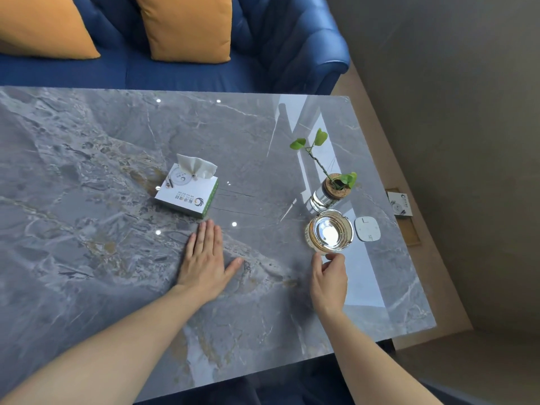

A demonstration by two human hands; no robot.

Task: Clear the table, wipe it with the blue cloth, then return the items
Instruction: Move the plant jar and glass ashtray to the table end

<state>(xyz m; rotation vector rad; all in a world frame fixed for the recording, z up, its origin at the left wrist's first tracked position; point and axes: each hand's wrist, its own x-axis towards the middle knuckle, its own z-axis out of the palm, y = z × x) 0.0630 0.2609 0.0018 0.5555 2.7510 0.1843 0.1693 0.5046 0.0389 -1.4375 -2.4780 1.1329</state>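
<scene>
A: The right hand [328,276] is near the right edge of the table [87,171]. Its thumb and fingers are curled narrow and they touch the near rim of the glass ashtray [329,231]. I cannot tell if they already pinch it or only reach it.

B: And the left hand [204,258]?

A: It lies flat and wide on the marble, holding nothing, just in front of the tissue box [187,191], which sits around the middle of the table.

B: What can go wrong here?

A: The ashtray looks heavy and smooth. With only fingertips on one side of the rim, I think it can slip or tilt when it is lifted, and the stone top is hard, so it may chip.

B: What stands around it?

A: Just behind it is the small glass jar with a plant cutting [328,194], closer to the far right corner. It is narrow and has water inside. If the ashtray is pushed forward, the jar may fall and spill. Just to the right of the ashtray, next to the right edge, lies a white square coaster [367,228], which could slide off.

B: And the blue cloth?

A: I do not see it anywhere. The items are on the table, so I judge that the clearing is only beginning.
</scene>
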